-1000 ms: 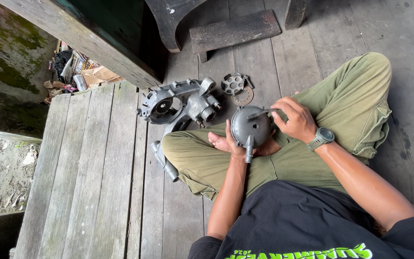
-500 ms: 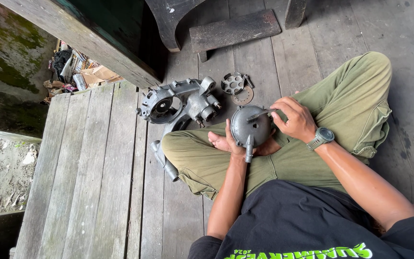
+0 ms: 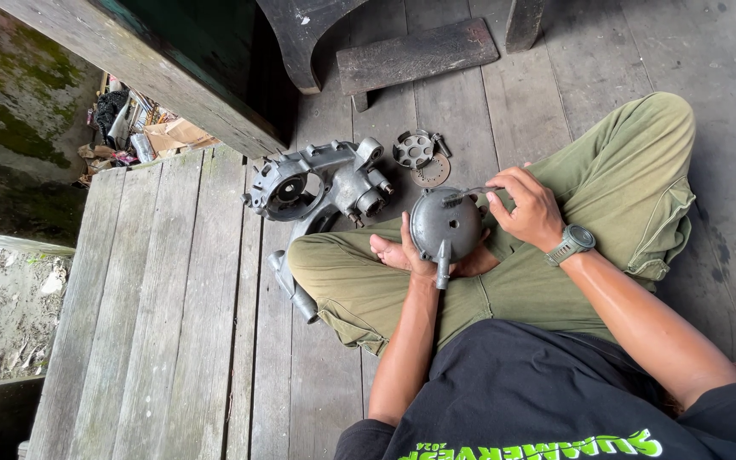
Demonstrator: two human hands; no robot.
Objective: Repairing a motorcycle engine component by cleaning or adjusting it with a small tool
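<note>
the left hand (image 3: 415,255) cups a round grey metal housing with a short stub pipe (image 3: 445,226) from beneath, fingers wrapped around its rim, holding it over the crossed legs in olive trousers (image 3: 606,179). the right hand (image 3: 528,207) pinches a thin metal tool (image 3: 463,196) against the housing's top edge. nothing has visibly shifted since the earlier frames; both hands stay put. a grey cast engine casing (image 3: 317,183) and a small perforated metal disc (image 3: 415,150) lie just beyond the knees on the weathered wooden planks (image 3: 172,324)

A dull grey metal housing (image 3: 445,223) is seen over olive-green trousers (image 3: 606,187). A black shirt (image 3: 538,400) with green lettering is worn. The plank floor (image 3: 172,324) is weathered grey.
</note>
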